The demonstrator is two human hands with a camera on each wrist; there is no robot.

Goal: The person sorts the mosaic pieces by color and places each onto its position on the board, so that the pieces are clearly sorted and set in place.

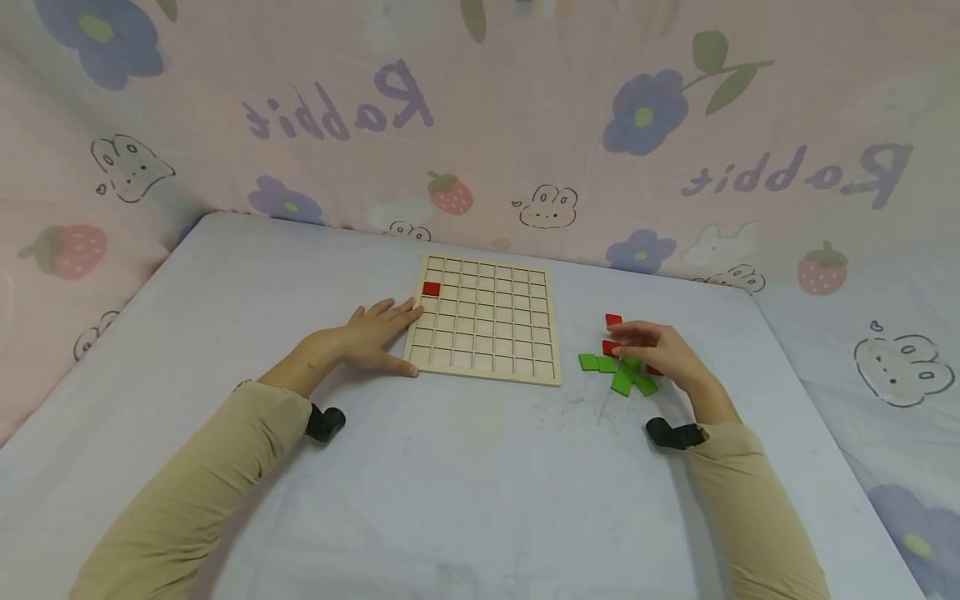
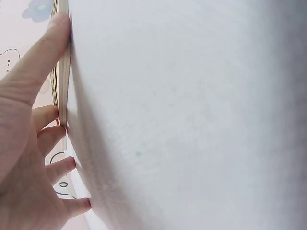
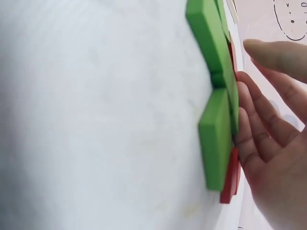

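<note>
A pale wooden grid board (image 1: 486,380) lies flat on the table, one red tile (image 1: 431,289) in a cell of its left column. My left hand (image 1: 372,336) rests at the board's left edge with fingers spread, the thumb touching the board's side in the left wrist view. My right hand (image 1: 670,357) is over a loose group of green tiles (image 1: 622,381) and red tiles (image 1: 613,320), to the right of the board. In the right wrist view its fingers are relaxed beside a green tile (image 3: 216,139), thumb apart from them, and no tile shows between them.
A white cloth covers the table (image 1: 465,483). Behind it hangs a pink printed curtain (image 1: 495,125). A black device (image 1: 325,423) is at my left wrist and another black device (image 1: 673,434) at my right one.
</note>
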